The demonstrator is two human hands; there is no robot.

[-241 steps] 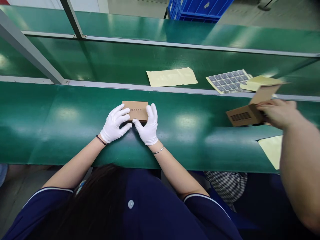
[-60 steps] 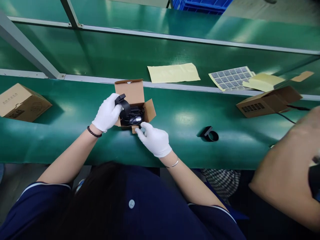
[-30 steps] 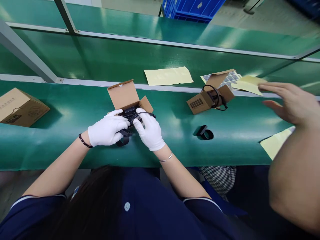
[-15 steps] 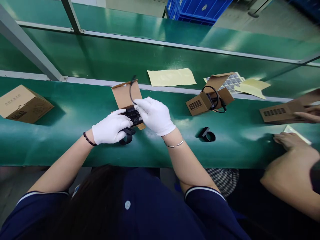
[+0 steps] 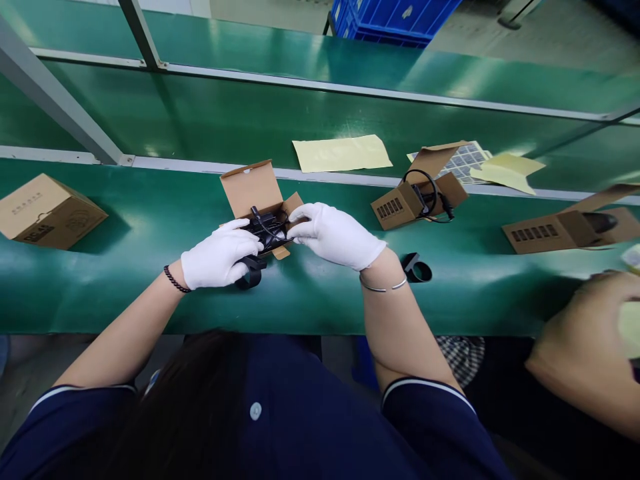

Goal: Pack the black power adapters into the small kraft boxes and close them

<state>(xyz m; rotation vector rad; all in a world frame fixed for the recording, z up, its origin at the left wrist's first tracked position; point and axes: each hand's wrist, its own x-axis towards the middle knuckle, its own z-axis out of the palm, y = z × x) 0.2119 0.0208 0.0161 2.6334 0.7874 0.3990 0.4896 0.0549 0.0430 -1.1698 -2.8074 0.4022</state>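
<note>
In front of me stands an open cardboard box (image 5: 253, 190), its lid raised at the back. Inside lies a black device (image 5: 265, 235) with a thin black cable (image 5: 270, 230) ending in a plug. My left hand (image 5: 220, 257), white-gloved, is closed around the left side of the box, fingertips over its contents. At the right side, my right hand (image 5: 337, 233), also gloved, pinches the cable near the box edge. A black ring-shaped bracket (image 5: 251, 273) lies by the left thumb, in front of the box. Parts of the device are hidden by my fingers.
A closed carton (image 5: 50, 210) stands at left. To the right are another open box (image 5: 400, 207) with cables, a second black ring bracket (image 5: 417, 268) and a co-worker's box (image 5: 537, 233). Yellow paper (image 5: 343, 155) lies behind; a co-worker's arm (image 5: 590, 340) reaches in.
My right hand has shifted right and the raised cable has come down into the box in a loop. My left hand is nearly still. At right, the co-worker's hand has left their box.
</note>
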